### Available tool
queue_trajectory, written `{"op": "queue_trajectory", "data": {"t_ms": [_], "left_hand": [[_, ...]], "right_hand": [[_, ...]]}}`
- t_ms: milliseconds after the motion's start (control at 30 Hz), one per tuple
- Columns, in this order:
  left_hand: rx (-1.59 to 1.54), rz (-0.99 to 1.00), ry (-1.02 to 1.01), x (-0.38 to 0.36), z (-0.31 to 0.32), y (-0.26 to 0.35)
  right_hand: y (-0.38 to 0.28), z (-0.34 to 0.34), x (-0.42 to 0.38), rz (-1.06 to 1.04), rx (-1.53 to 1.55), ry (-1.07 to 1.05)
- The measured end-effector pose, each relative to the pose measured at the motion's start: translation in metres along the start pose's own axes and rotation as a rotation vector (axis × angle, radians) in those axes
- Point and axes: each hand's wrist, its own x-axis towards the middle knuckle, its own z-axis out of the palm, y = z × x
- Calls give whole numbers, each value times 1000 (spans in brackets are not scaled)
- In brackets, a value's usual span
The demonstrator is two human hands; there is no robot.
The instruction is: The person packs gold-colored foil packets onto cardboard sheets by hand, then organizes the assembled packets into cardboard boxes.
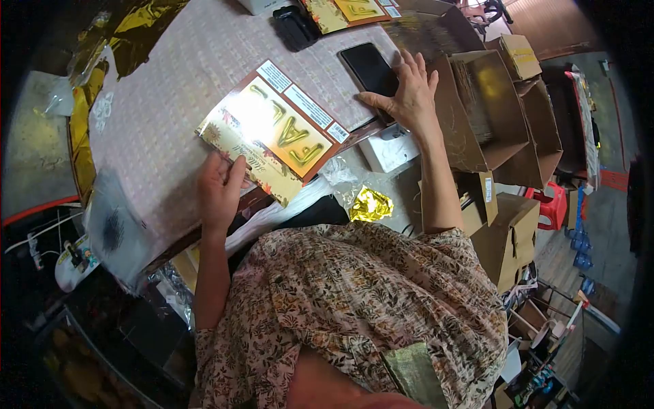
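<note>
A printed card [248, 146] with gold balloon letters lies tilted at the table's near edge. My left hand [223, 187] pinches its lower left edge between thumb and fingers. Over by the table's right edge, my right hand [409, 95] has its fingers spread, with the thumb reaching over the lower end of a black phone [368, 67]. Whether the right fingers press on the phone or only on the edge beside it is hard to tell. Glare hides part of the card's print.
More printed cards [347, 13] and a black object [296, 28] are at the table's far side. Cardboard boxes [501, 88] stand to the right. Below the edge are a white box [390, 146] and crumpled gold foil [371, 204]. A clear bag [112, 228] hangs at the left corner.
</note>
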Motion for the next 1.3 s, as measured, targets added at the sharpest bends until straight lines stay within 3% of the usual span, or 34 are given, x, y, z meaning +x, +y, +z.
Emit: {"op": "queue_trajectory", "data": {"t_ms": [700, 800, 867, 1000, 1067, 1167, 1200, 1300], "left_hand": [[-60, -36, -64, 1, -8, -2], [-107, -21, -44, -1, -7, 3], [-155, -17, -28, -3, -7, 6], [-255, -71, -85, -1, -8, 9], [-276, -87, -120, 1, -4, 12], [-400, -111, -176, 2, 8, 23], [-447, -122, -217, 2, 12, 26], [-470, -137, -278, 2, 18, 28]], "right_hand": [[-4, 1, -16, 32, -46, -35], [-12, -11, -36, -74, 77, 82], [-28, -31, -55, -345, 394, 8], [-80, -26, -94, -412, 384, -14], [-82, -10, -107, -576, 236, 166], [-81, -9, -116, -573, 208, 210], [-86, -14, -122, -477, 275, 165], [-76, -10, -130, -537, 139, 189]]}}
